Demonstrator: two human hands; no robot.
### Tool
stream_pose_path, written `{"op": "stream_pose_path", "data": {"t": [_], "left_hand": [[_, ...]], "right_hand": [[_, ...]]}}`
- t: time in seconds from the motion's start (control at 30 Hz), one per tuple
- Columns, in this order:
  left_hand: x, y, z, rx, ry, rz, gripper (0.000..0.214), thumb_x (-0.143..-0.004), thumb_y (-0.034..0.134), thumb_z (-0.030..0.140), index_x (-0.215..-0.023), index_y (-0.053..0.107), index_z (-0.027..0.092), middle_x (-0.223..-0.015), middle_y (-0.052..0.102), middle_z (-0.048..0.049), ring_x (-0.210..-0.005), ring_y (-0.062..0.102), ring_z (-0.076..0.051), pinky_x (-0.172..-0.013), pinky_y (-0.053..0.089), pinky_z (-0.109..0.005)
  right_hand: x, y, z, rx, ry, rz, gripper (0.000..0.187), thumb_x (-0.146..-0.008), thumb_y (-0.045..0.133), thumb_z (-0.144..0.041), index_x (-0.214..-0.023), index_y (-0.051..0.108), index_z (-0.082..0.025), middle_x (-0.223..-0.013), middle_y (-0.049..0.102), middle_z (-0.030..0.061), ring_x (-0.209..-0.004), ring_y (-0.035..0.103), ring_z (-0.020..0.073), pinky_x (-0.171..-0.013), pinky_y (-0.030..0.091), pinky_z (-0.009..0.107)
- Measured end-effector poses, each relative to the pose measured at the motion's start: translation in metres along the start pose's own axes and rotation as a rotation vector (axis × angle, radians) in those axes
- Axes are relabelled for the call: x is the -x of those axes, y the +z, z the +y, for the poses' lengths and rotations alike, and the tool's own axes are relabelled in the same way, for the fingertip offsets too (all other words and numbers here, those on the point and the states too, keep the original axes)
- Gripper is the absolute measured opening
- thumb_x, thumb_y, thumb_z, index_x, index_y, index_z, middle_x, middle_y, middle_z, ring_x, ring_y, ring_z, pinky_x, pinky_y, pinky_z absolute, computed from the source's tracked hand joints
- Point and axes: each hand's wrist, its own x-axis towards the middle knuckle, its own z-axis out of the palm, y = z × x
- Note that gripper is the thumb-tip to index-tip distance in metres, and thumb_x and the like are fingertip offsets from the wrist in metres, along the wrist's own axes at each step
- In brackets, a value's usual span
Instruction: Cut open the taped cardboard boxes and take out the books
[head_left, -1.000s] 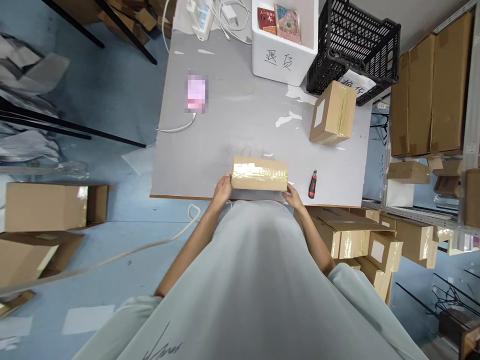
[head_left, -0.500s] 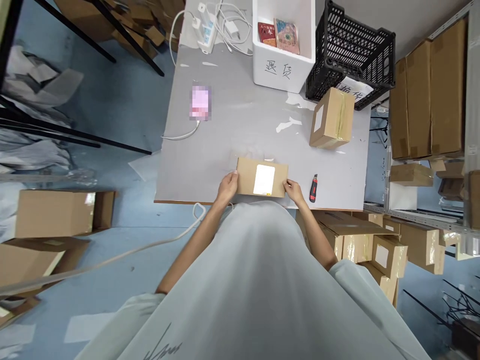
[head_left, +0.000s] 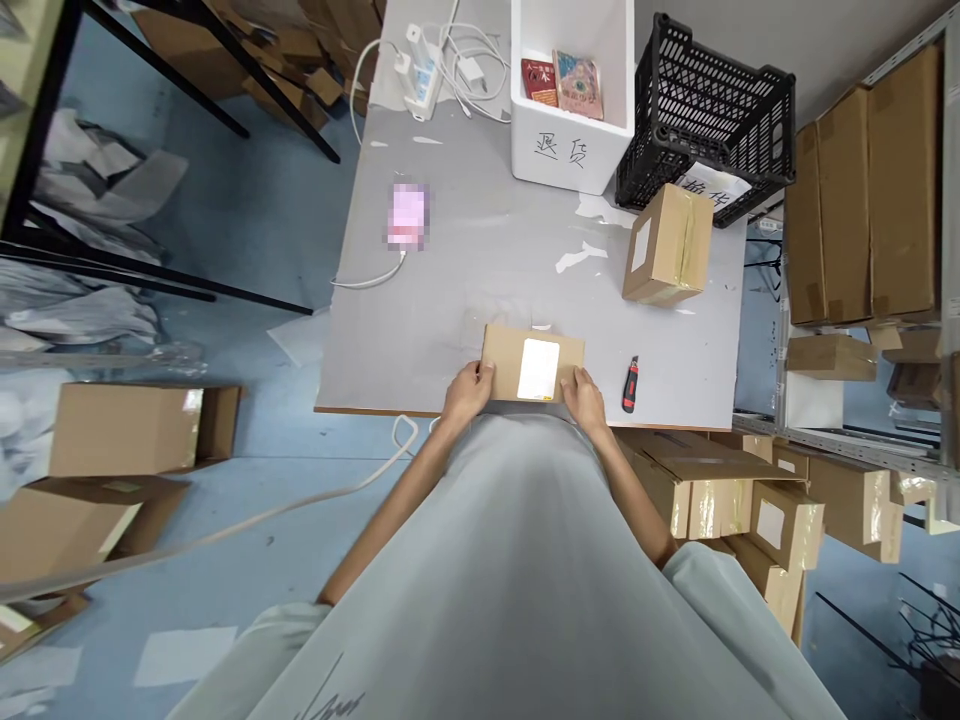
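Here, left hand [head_left: 466,396] and right hand [head_left: 587,402] pinch opposite ends of a labelled carton [head_left: 534,364], each grip closed.

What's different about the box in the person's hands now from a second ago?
The small box has been turned: its shiny taped side faced up before, and now a side with a white label does. The left hand and right hand kept hold and now reach further over its ends. The red-and-black knife, the other box and the white tub stayed in place.
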Motion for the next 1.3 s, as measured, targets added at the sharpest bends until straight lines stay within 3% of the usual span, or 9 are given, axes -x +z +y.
{"op": "stream_pose_path", "data": {"t": [0.2,0.4,0.57,0.73,0.9,1.0,1.1,1.2,1.3], "left_hand": [[0.041,-0.004,0.058,-0.471,0.253,-0.116,0.044,-0.117,0.050,0.047,-0.125,0.081,0.016,-0.111,0.086,-0.0233,-0.107,0.082,-0.042,-0.099,0.061,-0.050],[0.084,0.041,0.116,-0.493,0.320,-0.167,0.058,-0.110,0.043,0.011,-0.160,0.068,-0.002,-0.140,0.075,-0.0402,-0.128,0.080,-0.047,-0.100,0.063,-0.053],[0.099,0.071,0.130,-0.498,0.383,-0.199,0.069,-0.108,0.048,0.010,-0.175,0.050,-0.008,-0.161,0.058,-0.0502,-0.150,0.068,-0.055,-0.103,0.066,-0.056],[0.100,0.073,0.136,-0.583,0.533,-0.185,0.070,-0.102,0.043,0.004,-0.170,0.057,-0.008,-0.148,0.068,-0.0482,-0.140,0.076,-0.053,-0.094,0.069,-0.055],[0.072,0.037,0.109,-0.582,0.514,-0.234,0.057,-0.108,0.046,0.009,-0.157,0.069,-0.008,-0.140,0.076,-0.0432,-0.128,0.082,-0.047,-0.098,0.067,-0.052],[0.036,0.001,0.070,-0.577,0.435,-0.235,0.042,-0.112,0.054,0.027,-0.132,0.084,0.005,-0.116,0.085,-0.0340,-0.114,0.085,-0.046,-0.101,0.065,-0.056],[-0.001,-0.023,0.028,-0.475,0.269,-0.159,0.038,-0.111,0.055,0.032,-0.127,0.084,0.013,-0.117,0.086,-0.0272,-0.121,0.082,-0.045,-0.108,0.063,-0.052],[-0.025,-0.027,-0.004,-0.314,0.158,-0.094,0.041,-0.113,0.049,0.038,-0.118,0.082,0.014,-0.120,0.085,-0.0293,-0.126,0.079,-0.048,-0.113,0.058,-0.056],[-0.042,-0.021,-0.022,-0.037,0.035,0.001,0.042,-0.113,0.051,0.049,-0.115,0.078,0.016,-0.125,0.083,-0.0298,-0.133,0.075,-0.051,-0.118,0.054,-0.063]], "right_hand": [[-0.007,-0.025,0.016,-0.001,0.086,0.016,0.037,-0.117,0.052,-0.054,-0.126,0.071,-0.024,-0.138,0.078,0.0183,-0.125,0.076,0.0371,-0.113,0.059,0.049],[-0.011,-0.036,0.036,-0.035,0.178,0.066,0.050,-0.116,0.040,-0.065,-0.113,0.072,-0.026,-0.124,0.082,0.0170,-0.118,0.077,0.0369,-0.107,0.059,0.047],[-0.013,-0.046,0.046,-0.126,0.165,0.086,0.064,-0.113,0.035,-0.071,-0.111,0.076,-0.023,-0.116,0.086,0.0160,-0.111,0.077,0.0352,-0.105,0.061,0.045],[-0.010,-0.049,0.048,-0.190,0.196,0.125,0.072,-0.112,0.040,-0.074,-0.121,0.081,-0.017,-0.122,0.088,0.0165,-0.118,0.078,0.0317,-0.111,0.060,0.043],[0.000,-0.038,0.041,-0.099,0.307,0.169,0.063,-0.115,0.045,-0.067,-0.125,0.083,-0.017,-0.120,0.088,0.0209,-0.119,0.080,0.0364,-0.111,0.059,0.048],[0.004,-0.020,0.026,-0.080,0.296,0.187,0.056,-0.115,0.049,-0.067,-0.112,0.082,-0.021,-0.111,0.088,0.0186,-0.115,0.081,0.0359,-0.107,0.060,0.045],[0.007,0.001,0.000,-0.063,0.271,0.175,0.045,-0.114,0.057,-0.062,-0.109,0.079,-0.023,-0.110,0.088,0.0179,-0.114,0.082,0.0367,-0.103,0.062,0.043],[0.018,0.017,-0.034,-0.025,0.284,0.194,0.037,-0.112,0.064,-0.053,-0.125,0.078,-0.021,-0.120,0.087,0.0198,-0.121,0.081,0.0396,-0.108,0.061,0.047],[0.040,0.028,-0.075,-0.034,0.238,0.189,0.056,-0.114,0.061,-0.055,-0.154,0.067,-0.016,-0.138,0.082,0.0258,-0.134,0.077,0.0471,-0.118,0.058,0.058]]}}
